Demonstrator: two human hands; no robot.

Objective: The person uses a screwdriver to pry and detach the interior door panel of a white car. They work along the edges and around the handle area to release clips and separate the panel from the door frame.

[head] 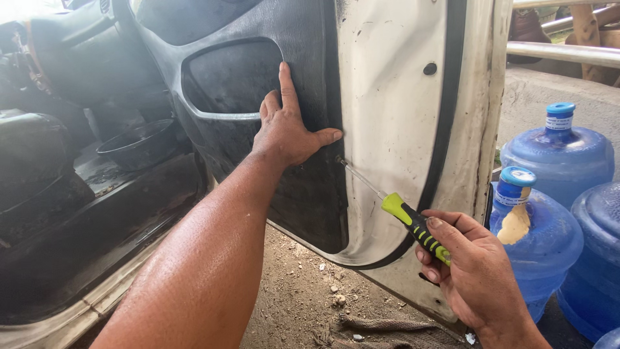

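Right hand (475,271) grips a yellow-and-black screwdriver (394,207), tip at the door panel (303,187) edge below the left hand (287,129), pressed flat, fingers spread. Prying looks underway; steady leverage seems needed next.

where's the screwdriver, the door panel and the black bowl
screwdriver (413,223): head view, on its yellow-green and black handle
door panel (310,194): head view, on its dark lower face
black bowl (139,145): head view, on its side wall
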